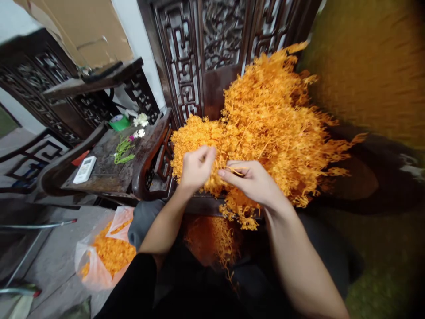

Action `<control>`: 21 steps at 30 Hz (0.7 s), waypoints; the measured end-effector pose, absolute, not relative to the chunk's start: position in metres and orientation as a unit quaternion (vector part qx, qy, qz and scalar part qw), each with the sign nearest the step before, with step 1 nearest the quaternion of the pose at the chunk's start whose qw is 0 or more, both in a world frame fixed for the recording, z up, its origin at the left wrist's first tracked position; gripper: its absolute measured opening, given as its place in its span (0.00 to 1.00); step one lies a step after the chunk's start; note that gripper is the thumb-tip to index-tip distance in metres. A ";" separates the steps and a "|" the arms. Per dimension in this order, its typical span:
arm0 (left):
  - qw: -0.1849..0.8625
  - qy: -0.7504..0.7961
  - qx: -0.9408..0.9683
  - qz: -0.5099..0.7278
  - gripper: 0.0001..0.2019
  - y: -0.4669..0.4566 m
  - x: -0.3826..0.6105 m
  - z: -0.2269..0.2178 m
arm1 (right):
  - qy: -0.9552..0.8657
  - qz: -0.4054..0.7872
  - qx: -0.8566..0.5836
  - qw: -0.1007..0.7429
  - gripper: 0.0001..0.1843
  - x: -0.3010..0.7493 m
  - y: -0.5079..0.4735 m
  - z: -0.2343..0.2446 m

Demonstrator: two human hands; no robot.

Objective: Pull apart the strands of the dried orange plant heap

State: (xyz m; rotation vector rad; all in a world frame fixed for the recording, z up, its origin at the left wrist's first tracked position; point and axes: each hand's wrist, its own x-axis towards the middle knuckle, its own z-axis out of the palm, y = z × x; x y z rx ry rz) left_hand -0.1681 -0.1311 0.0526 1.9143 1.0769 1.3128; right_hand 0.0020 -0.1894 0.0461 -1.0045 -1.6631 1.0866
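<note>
A big heap of orange dried-looking sprigs (272, 128) with thin branching stems lies on a dark carved wooden seat in front of me. To its left is a lower mound of small orange blossoms (195, 133). Over that mound my left hand (198, 166) is closed, its fingers curled inward, and whatever they hold is hidden. Just right of it, my right hand (252, 179) pinches a thin orange stem (237, 168) between thumb and fingers. The two hands are close together but apart.
A dark wooden side table (99, 177) at left bears a white remote control (85, 169), a green tape roll (119, 122), white flowers (141, 120) and green stems (123, 149). On the floor sits a plastic bag (102, 277) of orange blossoms. A carved backrest (219, 84) rises behind the heap.
</note>
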 end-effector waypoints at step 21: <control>0.564 0.413 0.619 0.358 0.29 -0.107 -0.191 0.051 | -0.444 0.524 -0.423 0.591 0.26 -0.009 -0.183 0.036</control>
